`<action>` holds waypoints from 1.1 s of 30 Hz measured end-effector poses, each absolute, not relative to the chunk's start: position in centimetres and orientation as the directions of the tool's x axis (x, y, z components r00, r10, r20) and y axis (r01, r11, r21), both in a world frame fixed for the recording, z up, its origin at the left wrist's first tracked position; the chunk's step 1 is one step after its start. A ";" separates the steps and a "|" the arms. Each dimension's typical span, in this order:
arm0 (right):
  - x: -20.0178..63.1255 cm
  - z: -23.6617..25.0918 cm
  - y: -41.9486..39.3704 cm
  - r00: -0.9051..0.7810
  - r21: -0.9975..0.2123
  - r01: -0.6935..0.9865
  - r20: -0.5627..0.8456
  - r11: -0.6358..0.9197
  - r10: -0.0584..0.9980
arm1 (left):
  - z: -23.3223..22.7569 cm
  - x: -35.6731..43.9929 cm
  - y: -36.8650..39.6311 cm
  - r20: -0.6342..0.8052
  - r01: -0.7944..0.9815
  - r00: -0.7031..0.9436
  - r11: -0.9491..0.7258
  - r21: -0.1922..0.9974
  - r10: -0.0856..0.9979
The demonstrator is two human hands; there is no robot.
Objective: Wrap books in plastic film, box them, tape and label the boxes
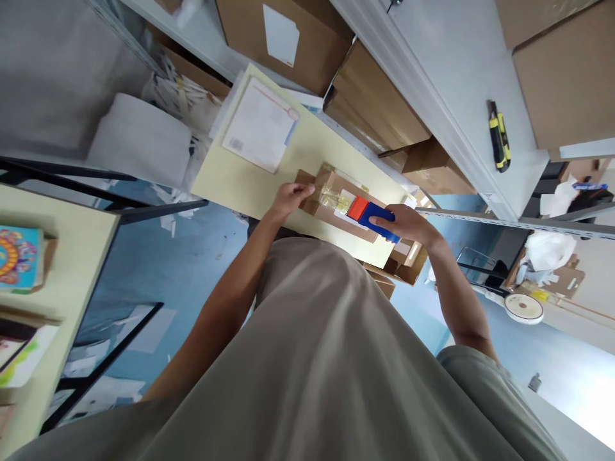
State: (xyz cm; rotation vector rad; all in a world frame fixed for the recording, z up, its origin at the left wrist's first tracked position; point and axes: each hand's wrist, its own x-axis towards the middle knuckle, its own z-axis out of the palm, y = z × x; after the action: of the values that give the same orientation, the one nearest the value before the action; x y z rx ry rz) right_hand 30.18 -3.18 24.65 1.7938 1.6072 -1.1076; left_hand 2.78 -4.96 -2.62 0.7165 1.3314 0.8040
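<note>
A small cardboard box (358, 232) lies on the pale yellow table (307, 142), with clear tape (331, 197) over its left part. My right hand (408, 223) is wrapped round a blue and red tape dispenser (377, 216), whose red end sits on the box's top. At the box's left end, my left hand (291, 197) has its thumb and fingers closed on a cardboard flap (306, 179). My left fingertips partly cover that flap's edge.
A white flat package (262, 125) lies at the table's far left. Large cartons (379, 96) stand behind the table. A yellow and black utility knife (500, 136) rests on the grey shelf (446, 57) at right. Another table (91, 224) with books (22, 256) stands at left.
</note>
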 end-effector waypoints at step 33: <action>31.5 22.7 -3.0 -0.133 -0.195 0.979 -0.819 -0.052 0.559 | 5.0 5.3 -5.6 -0.405 0.492 0.008 0.349 0.797 0.914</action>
State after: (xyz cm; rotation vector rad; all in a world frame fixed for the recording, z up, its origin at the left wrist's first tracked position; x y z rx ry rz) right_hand 31.54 -2.99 22.72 1.6347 1.7225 -1.0869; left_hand 5.30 -5.63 5.00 1.2848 1.6339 0.5410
